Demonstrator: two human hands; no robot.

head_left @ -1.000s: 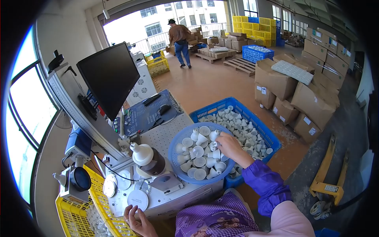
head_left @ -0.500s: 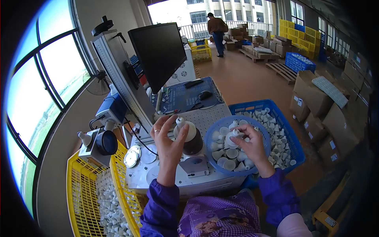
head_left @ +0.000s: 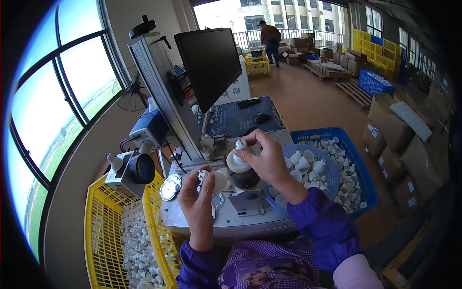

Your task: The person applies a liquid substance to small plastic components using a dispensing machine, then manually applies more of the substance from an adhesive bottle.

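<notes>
Two white bulb shells (head_left: 220, 182) are getting pinched: right hand (head_left: 270, 163) is clamping one over the dark cylinder (head_left: 244, 179), left hand (head_left: 198, 204) is gripping another just left of it. Blue bowl (head_left: 332, 176) is crowding its right; table edge (head_left: 226, 225) is running in front.

Upright shell (head_left: 238, 158) at the top of a dark round fixture (head_left: 244, 180), tilted shell (head_left: 220, 182) to its left.
Both are white and flared; the upright one's narrow, knobbed end points up, while the tilted one's wide end faces the fixture's side.
</notes>
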